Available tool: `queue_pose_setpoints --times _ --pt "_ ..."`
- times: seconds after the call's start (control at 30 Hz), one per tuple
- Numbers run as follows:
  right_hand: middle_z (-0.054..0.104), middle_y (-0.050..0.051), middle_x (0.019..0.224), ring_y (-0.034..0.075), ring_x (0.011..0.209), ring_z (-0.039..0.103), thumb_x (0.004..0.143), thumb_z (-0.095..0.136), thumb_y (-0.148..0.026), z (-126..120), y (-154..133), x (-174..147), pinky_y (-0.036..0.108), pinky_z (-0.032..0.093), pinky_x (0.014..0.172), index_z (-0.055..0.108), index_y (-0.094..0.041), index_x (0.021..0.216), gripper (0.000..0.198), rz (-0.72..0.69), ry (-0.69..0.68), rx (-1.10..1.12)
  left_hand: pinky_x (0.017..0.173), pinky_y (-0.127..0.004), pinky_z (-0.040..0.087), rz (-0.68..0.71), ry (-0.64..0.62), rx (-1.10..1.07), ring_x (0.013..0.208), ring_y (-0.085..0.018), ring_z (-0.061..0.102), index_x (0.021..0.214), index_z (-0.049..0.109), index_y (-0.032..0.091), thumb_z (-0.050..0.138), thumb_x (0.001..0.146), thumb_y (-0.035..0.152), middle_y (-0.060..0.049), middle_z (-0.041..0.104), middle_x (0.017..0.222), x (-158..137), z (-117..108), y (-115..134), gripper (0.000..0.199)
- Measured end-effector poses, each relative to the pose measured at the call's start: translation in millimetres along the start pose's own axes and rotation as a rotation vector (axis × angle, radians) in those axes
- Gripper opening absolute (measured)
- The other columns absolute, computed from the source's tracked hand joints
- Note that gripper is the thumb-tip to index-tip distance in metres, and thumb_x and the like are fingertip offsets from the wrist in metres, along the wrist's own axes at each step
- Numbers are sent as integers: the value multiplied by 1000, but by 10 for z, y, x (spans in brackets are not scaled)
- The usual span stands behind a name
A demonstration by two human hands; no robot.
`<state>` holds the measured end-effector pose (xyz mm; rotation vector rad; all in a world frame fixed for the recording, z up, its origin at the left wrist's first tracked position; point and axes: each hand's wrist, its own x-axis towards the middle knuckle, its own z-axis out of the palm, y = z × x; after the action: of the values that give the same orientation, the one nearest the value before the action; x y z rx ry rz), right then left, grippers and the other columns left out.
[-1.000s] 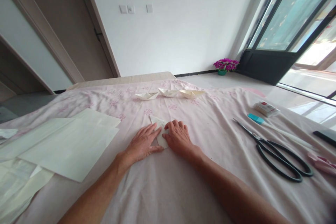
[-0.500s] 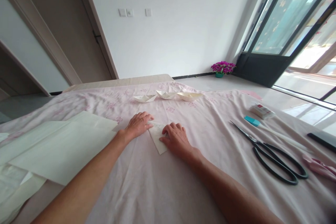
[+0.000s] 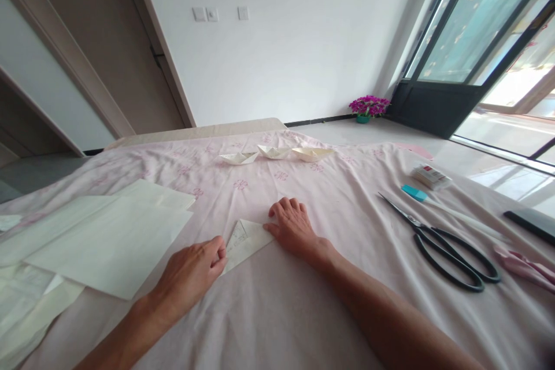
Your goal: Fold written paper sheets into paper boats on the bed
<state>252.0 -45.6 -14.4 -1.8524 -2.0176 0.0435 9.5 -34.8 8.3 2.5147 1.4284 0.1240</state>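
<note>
A folded piece of cream paper (image 3: pixel 250 244), roughly triangular with faint markings on its upper flap, lies on the pink cloth between my hands. My left hand (image 3: pixel 195 263) is closed in a pinch at its left corner. At the right corner, my right hand (image 3: pixel 293 226) has its thumb against the paper, fingers curled; the fingertips are partly hidden. Beyond the hands stand three folded paper boats in a row: a left boat (image 3: pixel 238 158), a middle boat (image 3: pixel 274 153) and a yellower right boat (image 3: pixel 313 154).
Large paper sheets (image 3: pixel 113 243) lie to the left. On the right are black-handled scissors (image 3: pixel 451 254), a blue-ended white tool (image 3: pixel 415 193), a small clear-wrapped box (image 3: pixel 430 176), a pink cloth piece (image 3: pixel 526 266) and a dark flat object (image 3: pixel 531 224).
The folded paper has turned so its long edge faces me. My left hand has moved down and nearer, from the top of the paper to its left corner; my right hand stays close by.
</note>
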Motion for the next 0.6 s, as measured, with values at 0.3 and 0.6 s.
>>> queue_pose_setpoints --times 0.3,0.6 --pt "54 7 102 24 100 43 83 63 -38 28 32 -35 36 31 87 56 -23 101 24 1 16 -40 74 -26 42 504 161 -214 83 -15 55 81 52 21 53 89 21 0 56 83 566 293 259 8" --pt "56 6 104 22 98 45 87 57 -28 -19 231 -74 33 32 84 57 -23 98 13 66 44 17 69 -25 42 318 180 -53 86 -15 58 100 49 21 53 90 30 -2 54 101 619 412 308 14"
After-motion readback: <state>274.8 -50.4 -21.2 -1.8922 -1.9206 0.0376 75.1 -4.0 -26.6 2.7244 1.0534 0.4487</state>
